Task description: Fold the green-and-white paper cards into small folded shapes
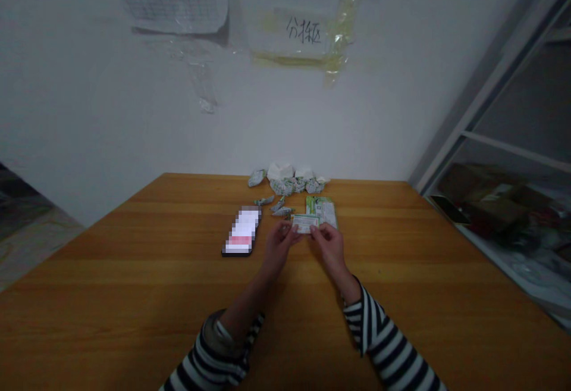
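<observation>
Both hands meet over the middle of a wooden table (134, 272). My left hand (279, 245) and my right hand (329, 247) each pinch one end of a small green-and-white paper piece (306, 223), held just above the tabletop. A small stack of similar green-and-white papers (322, 209) lies right behind it. Further back sits a pile of folded and crumpled paper pieces (288, 183), with a few folded ones (276, 205) scattered nearer. Both sleeves are black-and-white striped.
A phone (242, 232) lies face up to the left of my hands. A white wall with taped plastic sheets (294, 16) rises behind the table. A metal shelf rack (499, 200) with clutter stands at the right.
</observation>
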Demonstrator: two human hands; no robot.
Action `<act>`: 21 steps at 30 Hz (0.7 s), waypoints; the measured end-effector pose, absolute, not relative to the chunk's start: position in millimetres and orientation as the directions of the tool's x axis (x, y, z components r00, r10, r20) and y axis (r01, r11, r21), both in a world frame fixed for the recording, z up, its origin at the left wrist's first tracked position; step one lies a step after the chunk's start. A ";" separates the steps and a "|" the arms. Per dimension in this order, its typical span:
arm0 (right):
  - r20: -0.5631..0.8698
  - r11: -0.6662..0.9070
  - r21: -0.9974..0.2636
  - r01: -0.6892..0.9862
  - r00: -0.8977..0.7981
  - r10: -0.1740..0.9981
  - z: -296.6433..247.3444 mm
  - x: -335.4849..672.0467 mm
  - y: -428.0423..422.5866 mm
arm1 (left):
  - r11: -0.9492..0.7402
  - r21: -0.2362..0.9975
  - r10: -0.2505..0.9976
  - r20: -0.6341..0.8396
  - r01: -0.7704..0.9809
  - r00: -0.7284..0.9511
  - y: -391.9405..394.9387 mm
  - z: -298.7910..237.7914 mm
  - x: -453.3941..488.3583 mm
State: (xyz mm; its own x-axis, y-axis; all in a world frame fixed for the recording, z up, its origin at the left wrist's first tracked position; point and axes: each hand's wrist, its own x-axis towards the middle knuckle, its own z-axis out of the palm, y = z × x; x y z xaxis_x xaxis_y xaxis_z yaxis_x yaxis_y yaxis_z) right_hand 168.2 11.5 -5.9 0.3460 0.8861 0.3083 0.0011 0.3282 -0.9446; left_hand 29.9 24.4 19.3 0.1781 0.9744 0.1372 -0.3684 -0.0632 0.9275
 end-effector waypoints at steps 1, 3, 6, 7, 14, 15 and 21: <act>0.296 0.321 -0.947 -0.014 0.351 0.888 -6.4 168.2 11.9 | -0.061 0.923 0.977 0.134 -0.381 0.167 23.6 19.0 30.4; 0.279 0.310 -0.950 -0.031 0.360 0.890 -6.6 167.9 12.1 | -0.051 0.914 0.980 0.124 -0.403 0.158 21.9 18.9 31.2; 0.279 0.304 -0.952 -0.011 0.371 0.886 -5.2 168.2 10.9 | -0.026 0.913 0.980 0.104 -0.407 0.170 19.5 19.7 32.2; 0.284 0.305 -0.952 0.003 0.372 0.883 -4.5 168.5 10.4 | -0.015 0.916 0.981 0.092 -0.401 0.173 19.0 19.9 32.5; 0.339 0.324 -0.940 0.102 0.348 0.874 -1.5 166.0 8.7 | 0.000 0.941 0.974 0.077 -0.337 0.214 21.7 15.5 32.9; 0.348 0.329 -0.937 0.115 0.337 0.875 -1.4 164.8 8.6 | -0.004 0.943 0.974 0.080 -0.334 0.213 22.0 14.9 32.9; 0.389 0.355 -0.921 0.161 0.321 0.864 -3.5 161.9 9.2 | 0.000 0.931 0.979 0.075 -0.366 0.191 22.9 12.0 33.3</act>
State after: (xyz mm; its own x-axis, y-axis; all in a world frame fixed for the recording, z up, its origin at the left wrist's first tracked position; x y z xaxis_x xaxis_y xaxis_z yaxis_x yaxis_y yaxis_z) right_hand 161.9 9.2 -3.5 0.3207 0.8638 0.3887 0.1611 0.3546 -0.9210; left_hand 33.3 22.9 12.0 0.1907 0.9788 0.0745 -0.3655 0.0003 0.9308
